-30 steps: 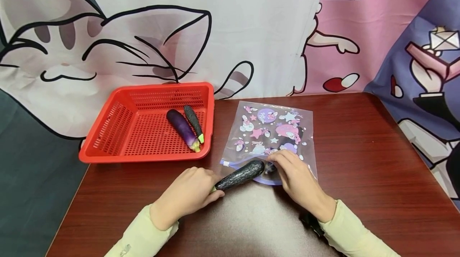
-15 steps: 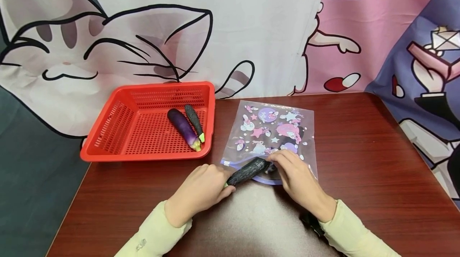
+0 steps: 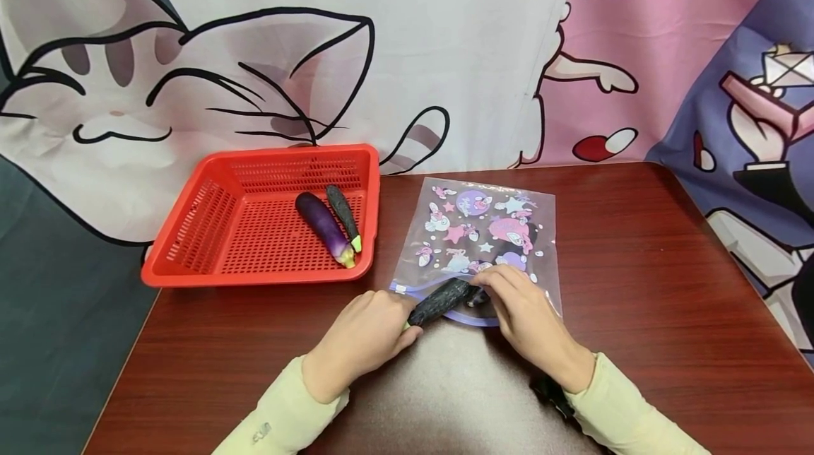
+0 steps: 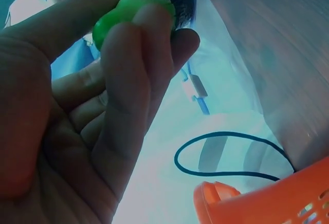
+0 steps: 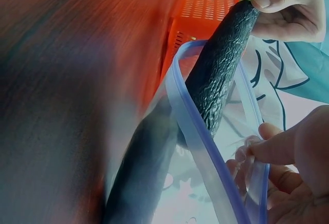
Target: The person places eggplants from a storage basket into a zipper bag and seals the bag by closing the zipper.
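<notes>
My left hand [image 3: 365,331] pinches a dark, wrinkled zucchini [image 3: 439,302] by its light green stem [image 4: 131,11]. The zucchini slants toward the right, its far end inside the mouth of a clear printed zip bag [image 3: 439,246] that lies on the table. With thumb and fingers, my right hand [image 3: 528,317] holds the bag's purple-edged opening [image 5: 198,124] apart. Seen through the plastic in the right wrist view, another long dark vegetable [image 5: 146,167] lies close by the zucchini's lower end. The white zip slider [image 4: 195,86] sits at the left of the opening.
A red perforated basket [image 3: 254,278] stands at the back left of the brown table [image 3: 649,264]. In it lie a purple eggplant [image 3: 322,225] and a smaller dark zucchini [image 3: 342,211]. A cartoon-printed cloth [image 3: 483,52] hangs behind the table.
My left hand has moved right with the zucchini, bringing its far end into the bag's mouth. The right hand and the bag stay about where they were.
</notes>
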A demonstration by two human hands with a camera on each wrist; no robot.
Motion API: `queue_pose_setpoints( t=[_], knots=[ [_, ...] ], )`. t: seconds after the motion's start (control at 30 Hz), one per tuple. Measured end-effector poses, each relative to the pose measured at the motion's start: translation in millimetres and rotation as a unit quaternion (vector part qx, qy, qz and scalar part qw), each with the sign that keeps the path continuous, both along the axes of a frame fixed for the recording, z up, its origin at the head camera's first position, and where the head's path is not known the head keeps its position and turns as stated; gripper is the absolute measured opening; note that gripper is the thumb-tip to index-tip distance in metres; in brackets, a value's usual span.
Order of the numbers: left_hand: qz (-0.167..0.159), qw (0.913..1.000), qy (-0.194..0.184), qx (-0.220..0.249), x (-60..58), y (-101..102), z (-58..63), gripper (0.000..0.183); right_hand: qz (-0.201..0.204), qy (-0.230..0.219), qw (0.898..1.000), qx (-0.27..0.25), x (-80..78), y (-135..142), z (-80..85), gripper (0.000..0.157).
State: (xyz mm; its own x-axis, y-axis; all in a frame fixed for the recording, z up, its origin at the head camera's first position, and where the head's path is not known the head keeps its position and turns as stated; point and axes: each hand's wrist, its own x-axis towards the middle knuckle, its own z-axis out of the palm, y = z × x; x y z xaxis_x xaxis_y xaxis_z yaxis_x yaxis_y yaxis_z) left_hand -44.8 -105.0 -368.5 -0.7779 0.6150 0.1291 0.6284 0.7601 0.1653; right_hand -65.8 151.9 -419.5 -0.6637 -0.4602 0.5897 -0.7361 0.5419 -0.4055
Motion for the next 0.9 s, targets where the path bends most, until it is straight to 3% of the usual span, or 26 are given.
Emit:
queue_pose_setpoints(
  t=[0.5,0.63,0.8,0.9],
  knots=[
    [0.031,0.9982,0.046,0.023,0.3,17.3,-4.5,0.031,-0.004,-0.018,1.0,0.007,1.4,0.4,-0.4,0.024],
    [0.045,0.9974,0.043,0.037,0.9,22.9,-7.7,0.024,-0.003,-0.017,1.0,0.007,1.0,0.4,-0.5,0.019],
    [0.056,0.9957,0.041,0.062,1.2,28.8,-11.8,0.022,-0.005,-0.013,1.0,0.007,0.7,0.9,-1.4,0.033],
    [0.058,0.9943,0.043,0.078,1.4,31.3,-14.8,0.023,-0.007,-0.014,1.0,0.008,1.0,0.9,-1.2,0.023]
  ],
)
